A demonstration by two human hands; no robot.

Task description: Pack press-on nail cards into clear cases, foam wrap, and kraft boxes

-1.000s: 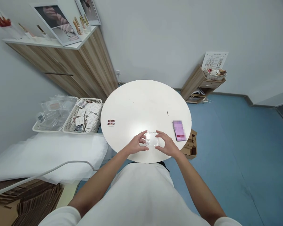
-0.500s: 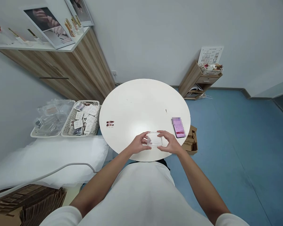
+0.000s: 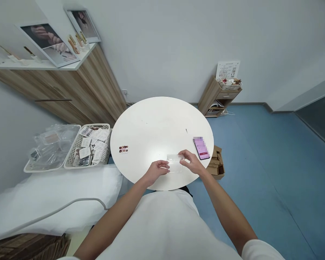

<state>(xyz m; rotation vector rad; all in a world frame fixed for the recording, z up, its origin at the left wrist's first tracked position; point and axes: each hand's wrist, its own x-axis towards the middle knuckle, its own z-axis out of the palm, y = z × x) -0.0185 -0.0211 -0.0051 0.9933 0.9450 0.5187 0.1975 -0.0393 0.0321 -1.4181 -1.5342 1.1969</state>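
One white oval table (image 3: 154, 124) lies beneath two bare hands: the left hand (image 3: 156, 171) and right hand (image 3: 193, 163) grasp opposite sides. Right: one purple-screened phone (image 3: 202, 148). Between the hands, near the front edge: one clear rectangular plastic case (image 3: 174, 166), probably light, stiff, slippery, crackable; best held by its side edges. Left: one small card of dark-red ovals (image 3: 123, 149).

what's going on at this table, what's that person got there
A person at a white table has a clear plastic box in both hands: the left hand at its left side, the right hand at its upper right. Whether the box is open or closed is hard to tell. A small card with dark reddish pieces lies toward the table's left edge, and a phone lies near the right edge, both apart from the hands.
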